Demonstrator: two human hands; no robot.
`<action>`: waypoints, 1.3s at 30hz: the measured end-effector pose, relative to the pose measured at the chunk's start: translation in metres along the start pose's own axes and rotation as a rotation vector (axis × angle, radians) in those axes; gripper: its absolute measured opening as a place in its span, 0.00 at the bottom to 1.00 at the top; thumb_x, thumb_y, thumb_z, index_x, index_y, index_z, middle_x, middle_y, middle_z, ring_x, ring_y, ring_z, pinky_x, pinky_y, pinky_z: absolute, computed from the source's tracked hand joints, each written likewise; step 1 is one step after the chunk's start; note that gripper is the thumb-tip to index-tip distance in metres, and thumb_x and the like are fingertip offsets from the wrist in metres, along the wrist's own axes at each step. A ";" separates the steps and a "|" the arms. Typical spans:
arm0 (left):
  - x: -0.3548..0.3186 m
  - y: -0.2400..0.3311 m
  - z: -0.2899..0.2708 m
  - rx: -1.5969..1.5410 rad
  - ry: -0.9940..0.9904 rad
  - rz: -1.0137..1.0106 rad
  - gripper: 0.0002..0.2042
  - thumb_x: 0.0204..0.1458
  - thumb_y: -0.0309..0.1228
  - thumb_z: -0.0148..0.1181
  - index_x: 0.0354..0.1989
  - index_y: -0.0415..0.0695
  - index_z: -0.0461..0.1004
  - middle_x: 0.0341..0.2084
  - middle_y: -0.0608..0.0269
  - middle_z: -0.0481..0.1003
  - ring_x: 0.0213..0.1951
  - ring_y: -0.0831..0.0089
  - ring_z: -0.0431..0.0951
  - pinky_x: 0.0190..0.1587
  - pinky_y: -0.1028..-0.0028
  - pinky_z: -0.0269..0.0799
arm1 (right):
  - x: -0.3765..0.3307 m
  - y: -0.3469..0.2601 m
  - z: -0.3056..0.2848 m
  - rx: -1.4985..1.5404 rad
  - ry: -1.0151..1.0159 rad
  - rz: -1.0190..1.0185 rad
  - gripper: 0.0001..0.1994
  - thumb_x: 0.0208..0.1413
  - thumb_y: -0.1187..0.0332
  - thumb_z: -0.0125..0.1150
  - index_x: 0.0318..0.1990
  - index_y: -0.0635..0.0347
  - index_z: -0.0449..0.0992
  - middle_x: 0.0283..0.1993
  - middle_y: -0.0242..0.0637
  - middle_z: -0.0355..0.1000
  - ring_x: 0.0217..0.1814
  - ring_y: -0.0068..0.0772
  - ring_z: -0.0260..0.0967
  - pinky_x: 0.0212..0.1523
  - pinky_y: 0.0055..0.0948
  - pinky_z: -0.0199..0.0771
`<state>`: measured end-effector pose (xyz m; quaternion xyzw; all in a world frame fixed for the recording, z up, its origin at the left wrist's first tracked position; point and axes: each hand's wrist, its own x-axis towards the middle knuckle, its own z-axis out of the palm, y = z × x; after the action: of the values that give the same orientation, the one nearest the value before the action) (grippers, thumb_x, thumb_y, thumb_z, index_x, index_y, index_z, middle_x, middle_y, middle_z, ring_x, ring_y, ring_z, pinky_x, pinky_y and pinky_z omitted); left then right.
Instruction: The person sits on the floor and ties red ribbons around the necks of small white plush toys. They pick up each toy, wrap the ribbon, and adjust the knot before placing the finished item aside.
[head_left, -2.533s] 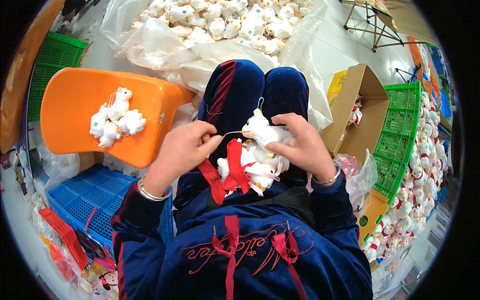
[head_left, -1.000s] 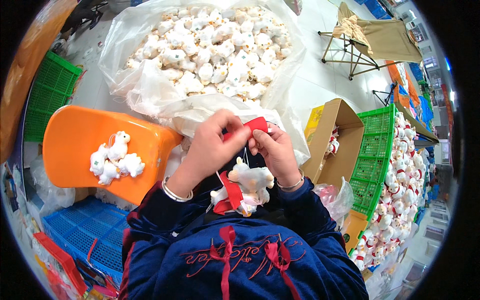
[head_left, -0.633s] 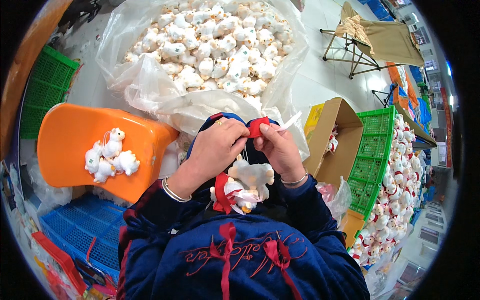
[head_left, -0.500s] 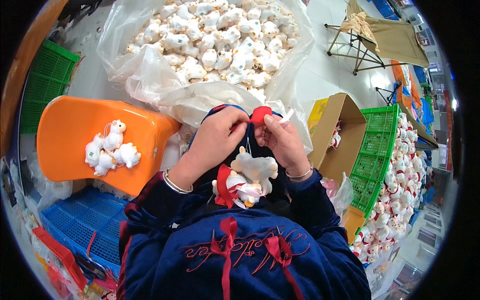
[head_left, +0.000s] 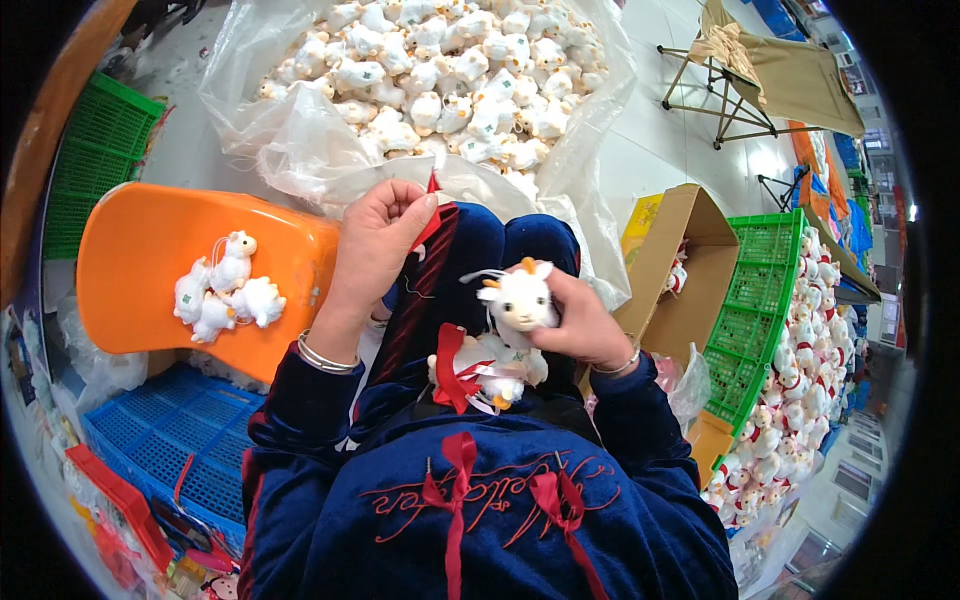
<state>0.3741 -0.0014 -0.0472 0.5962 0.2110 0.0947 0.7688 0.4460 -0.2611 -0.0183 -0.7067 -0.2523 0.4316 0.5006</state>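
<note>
Over my lap, my right hand [head_left: 582, 322] is closed round a white plush goat [head_left: 522, 302] with small orange horns, its face toward me and a hanging loop at its head. My left hand [head_left: 385, 235], raised above my left thigh, pinches a piece of red ribbon [head_left: 428, 228]; most of the ribbon is hidden behind the thumb. Another white plush toy [head_left: 505, 385] lies on my lap under the held goat, beside a strip of red ribbon [head_left: 452, 372].
An orange stool [head_left: 120, 270] at left bears several plush goats. Ahead, a clear plastic bag [head_left: 270, 150] holds a large heap of them. To the right are a cardboard box [head_left: 700, 260], a green crate [head_left: 755, 290] and many toys with red neckbands [head_left: 790, 390]. A blue crate [head_left: 170, 430] stands lower left.
My hands have moved apart, the left one keeping red ribbon. My right hand has let go of the red piece and white stick and lifted the goat from my lap.
</note>
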 end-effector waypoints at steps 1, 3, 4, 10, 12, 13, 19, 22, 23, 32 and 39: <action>-0.001 0.002 0.001 0.021 0.009 0.008 0.05 0.63 0.28 0.63 0.37 0.41 0.77 0.27 0.75 0.76 0.30 0.91 0.72 0.34 0.86 0.69 | -0.005 0.002 -0.004 0.106 0.001 0.016 0.34 0.44 0.73 0.68 0.64 0.64 0.69 0.57 0.34 0.76 0.59 0.25 0.73 0.65 0.31 0.70; -0.004 0.001 0.010 0.102 -0.066 0.066 0.06 0.62 0.27 0.65 0.33 0.41 0.76 0.26 0.75 0.75 0.30 0.90 0.70 0.33 0.84 0.68 | -0.012 -0.010 -0.004 0.219 0.014 -0.042 0.37 0.42 0.70 0.73 0.64 0.64 0.69 0.56 0.41 0.77 0.60 0.33 0.74 0.65 0.36 0.70; -0.004 0.003 0.017 0.209 -0.063 0.129 0.06 0.60 0.28 0.66 0.32 0.41 0.77 0.25 0.71 0.77 0.29 0.85 0.74 0.32 0.79 0.70 | -0.015 -0.007 -0.004 0.324 0.006 -0.051 0.38 0.41 0.68 0.75 0.63 0.64 0.69 0.55 0.43 0.77 0.60 0.37 0.74 0.65 0.38 0.70; -0.005 0.011 0.046 0.895 -0.396 0.209 0.12 0.56 0.39 0.65 0.33 0.41 0.82 0.28 0.53 0.81 0.33 0.56 0.82 0.37 0.62 0.76 | -0.023 0.015 -0.010 0.727 0.056 -0.190 0.47 0.35 0.60 0.80 0.66 0.62 0.63 0.57 0.52 0.75 0.55 0.52 0.76 0.59 0.46 0.76; -0.013 0.002 0.053 0.900 -0.523 0.177 0.12 0.56 0.41 0.64 0.32 0.44 0.82 0.28 0.56 0.81 0.34 0.54 0.82 0.36 0.58 0.76 | -0.018 0.012 -0.007 0.807 0.132 -0.242 0.51 0.36 0.60 0.79 0.70 0.61 0.59 0.59 0.51 0.73 0.56 0.49 0.76 0.58 0.44 0.77; -0.015 0.006 0.058 0.825 -0.582 0.059 0.11 0.56 0.38 0.65 0.32 0.42 0.82 0.28 0.53 0.81 0.34 0.54 0.83 0.36 0.60 0.76 | -0.018 0.006 -0.005 0.806 0.135 -0.236 0.52 0.37 0.60 0.77 0.72 0.62 0.56 0.62 0.49 0.71 0.60 0.45 0.74 0.62 0.42 0.74; -0.024 -0.015 0.073 0.415 -0.599 0.181 0.11 0.55 0.24 0.60 0.46 0.38 0.80 0.36 0.48 0.83 0.40 0.56 0.84 0.45 0.65 0.77 | -0.020 -0.006 -0.003 0.520 0.123 -0.220 0.44 0.48 0.69 0.72 0.74 0.61 0.56 0.65 0.39 0.68 0.70 0.32 0.64 0.72 0.33 0.59; -0.027 -0.014 0.069 0.320 -0.733 0.083 0.18 0.55 0.21 0.57 0.55 0.39 0.76 0.44 0.53 0.83 0.46 0.63 0.83 0.53 0.66 0.75 | -0.022 0.005 -0.009 0.479 0.075 -0.227 0.40 0.52 0.73 0.70 0.73 0.62 0.58 0.66 0.40 0.69 0.70 0.33 0.65 0.72 0.34 0.60; -0.026 -0.010 0.063 0.289 -0.775 0.025 0.18 0.55 0.22 0.58 0.56 0.39 0.76 0.45 0.54 0.82 0.47 0.66 0.82 0.53 0.67 0.75 | -0.022 0.005 -0.010 0.473 0.070 -0.220 0.40 0.53 0.73 0.70 0.73 0.62 0.58 0.67 0.40 0.69 0.70 0.33 0.65 0.72 0.35 0.60; -0.037 -0.017 0.058 0.018 -0.649 -0.314 0.22 0.56 0.37 0.67 0.56 0.35 0.76 0.47 0.61 0.80 0.47 0.77 0.78 0.53 0.72 0.74 | -0.015 0.010 -0.013 0.407 0.067 -0.279 0.43 0.53 0.73 0.59 0.78 0.61 0.48 0.73 0.50 0.61 0.76 0.43 0.58 0.76 0.40 0.53; -0.030 -0.023 0.051 -0.053 -0.608 -0.276 0.21 0.56 0.35 0.66 0.55 0.35 0.77 0.46 0.61 0.80 0.46 0.76 0.79 0.52 0.72 0.74 | -0.012 0.015 -0.036 -0.098 0.122 -0.112 0.26 0.59 0.69 0.60 0.65 0.64 0.69 0.58 0.43 0.74 0.61 0.34 0.70 0.64 0.33 0.67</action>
<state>0.3670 -0.0638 -0.0527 0.5428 0.0484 -0.1873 0.8173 0.4699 -0.2932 -0.0232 -0.7401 -0.2811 0.3461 0.5034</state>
